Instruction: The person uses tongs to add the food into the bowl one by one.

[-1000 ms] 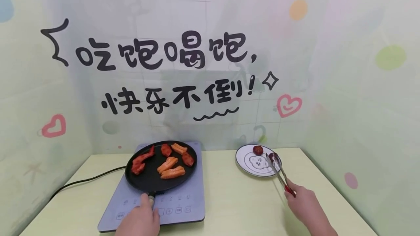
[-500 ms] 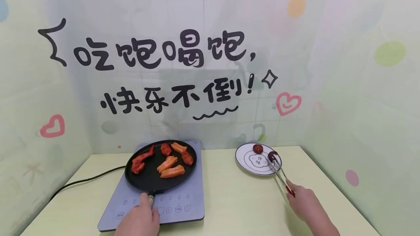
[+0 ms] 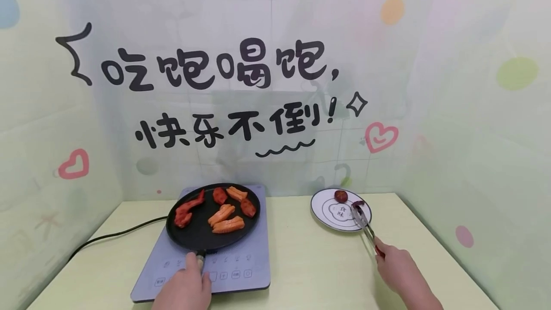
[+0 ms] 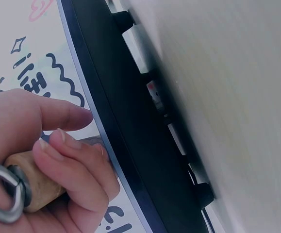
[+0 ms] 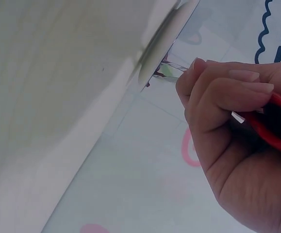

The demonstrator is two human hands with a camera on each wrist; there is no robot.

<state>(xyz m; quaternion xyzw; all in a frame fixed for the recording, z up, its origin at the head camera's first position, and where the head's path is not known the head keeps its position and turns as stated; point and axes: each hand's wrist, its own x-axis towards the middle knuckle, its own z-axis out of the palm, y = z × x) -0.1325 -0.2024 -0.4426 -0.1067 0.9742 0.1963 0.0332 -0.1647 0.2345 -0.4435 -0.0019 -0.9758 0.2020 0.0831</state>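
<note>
My left hand (image 3: 182, 286) grips the wooden handle (image 4: 39, 182) of a black frying pan (image 3: 195, 233), with a metal ring at the handle's end. In the pan lie a red chicken wing (image 3: 184, 215), red pieces (image 3: 220, 196) and ridged orange pieces (image 3: 228, 225). Over on the right, my right hand (image 3: 400, 267) holds metal tongs (image 3: 368, 231) with red grips (image 5: 271, 133). The tongs' tips are at a dark red piece (image 3: 358, 203) on a white plate (image 3: 324, 215); I cannot tell whether they clamp it. A round reddish-brown piece (image 3: 341, 196) sits near the plate's back rim.
Beneath the pan is a flat induction cooker (image 3: 254, 279), its black cord (image 3: 116, 233) running off left. Pale tabletop (image 3: 301, 262) separates cooker and plate. A printed backdrop (image 3: 275, 23) encloses the back and both sides.
The tongs' arms, spread apart at the dark red piece one second ago, have drawn closer together. The left hand stays on the pan handle. The head view has shifted slightly.
</note>
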